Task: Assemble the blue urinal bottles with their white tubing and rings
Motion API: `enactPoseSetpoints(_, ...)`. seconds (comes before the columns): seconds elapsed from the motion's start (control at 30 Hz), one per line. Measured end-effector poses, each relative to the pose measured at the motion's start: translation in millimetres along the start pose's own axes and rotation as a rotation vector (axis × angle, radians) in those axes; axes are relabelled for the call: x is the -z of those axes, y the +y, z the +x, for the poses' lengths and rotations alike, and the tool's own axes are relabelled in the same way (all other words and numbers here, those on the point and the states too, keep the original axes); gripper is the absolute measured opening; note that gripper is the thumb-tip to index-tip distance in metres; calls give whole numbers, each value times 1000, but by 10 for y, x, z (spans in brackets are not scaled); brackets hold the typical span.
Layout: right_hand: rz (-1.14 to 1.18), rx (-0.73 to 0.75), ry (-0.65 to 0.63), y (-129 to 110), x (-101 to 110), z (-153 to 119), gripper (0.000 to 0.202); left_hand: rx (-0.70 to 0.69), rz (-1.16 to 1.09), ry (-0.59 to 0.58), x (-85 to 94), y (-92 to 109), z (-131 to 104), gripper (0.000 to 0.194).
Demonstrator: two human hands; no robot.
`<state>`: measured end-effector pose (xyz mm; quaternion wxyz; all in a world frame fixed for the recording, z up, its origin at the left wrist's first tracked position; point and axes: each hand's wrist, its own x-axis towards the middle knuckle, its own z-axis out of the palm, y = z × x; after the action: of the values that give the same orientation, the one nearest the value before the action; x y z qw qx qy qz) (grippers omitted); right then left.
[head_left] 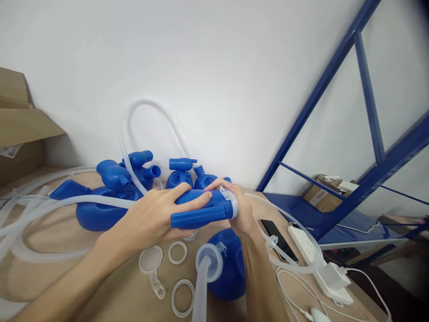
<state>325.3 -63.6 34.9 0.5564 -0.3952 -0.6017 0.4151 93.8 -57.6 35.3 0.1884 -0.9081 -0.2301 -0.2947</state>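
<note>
My left hand [167,210] is wrapped round a blue plastic bottle [203,214] with a long flat handle along its near side, tilted so its end points right. My right hand [239,203] grips that end, its fingers closed round a translucent white cap [233,203] with a small perforated tab. Below the hands, another blue bottle [226,286] rests on the table, a white-capped hose [201,290] at its mouth. To its left lie a loose translucent lid with a strap [151,260] and two white rings, one a round ring [177,252], the other a larger ring [182,298].
Several blue bottles [100,212] with flared spouts stand along the wall. Clear hoses [60,201] coil across the left. A cardboard box [30,125] stands far left. A phone [276,239], power strip [310,250] and cables lie right, beside a blue metal rack [308,98].
</note>
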Motion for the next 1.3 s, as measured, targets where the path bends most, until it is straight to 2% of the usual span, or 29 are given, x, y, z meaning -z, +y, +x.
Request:
enactPoseSetpoints(0.1,127,82,20,-20,-106,-35,43,33,-73,73,-27,37,-3,55)
enactPoseSetpoints(0.2,284,164,15,-6,-219,-51,41,109,-286,120,-34,73,7,61)
enactPoseSetpoints(0.3,313,263,8,8,-261,-63,43,222,-517,113,-18,114,33,69)
enactPoseSetpoints(0.4,243,366,-6,17,-236,-86,41,293,-669,105,21,154,70,66)
enactPoseSetpoints(0.53,154,436,4,86,-165,-101,43,319,-762,77,83,173,111,68)
enactPoseSetpoints(0.6,109,475,-3,137,-124,-82,49,341,-788,49,91,158,123,69)
enactPoseSetpoints(0.73,-1,559,-108,161,-18,-28,69,388,-783,-8,57,84,137,69)
enactPoseSetpoints(0.83,-213,686,-131,86,31,-34,59,394,-763,-44,42,23,139,68)
enactPoseSetpoints(0.93,-403,814,-39,18,-28,-74,44,387,-731,-63,66,-6,126,68)
enactPoseSetpoints(1.03,-404,890,181,26,-161,-95,36,387,-724,-72,91,-1,113,68)
enactPoseSetpoints(1.17,-426,876,405,107,-272,-64,18,397,-718,-76,64,25,124,66)
enactPoseSetpoints(1.3,-437,835,495,145,-281,-25,1,428,-689,-71,5,37,147,67)
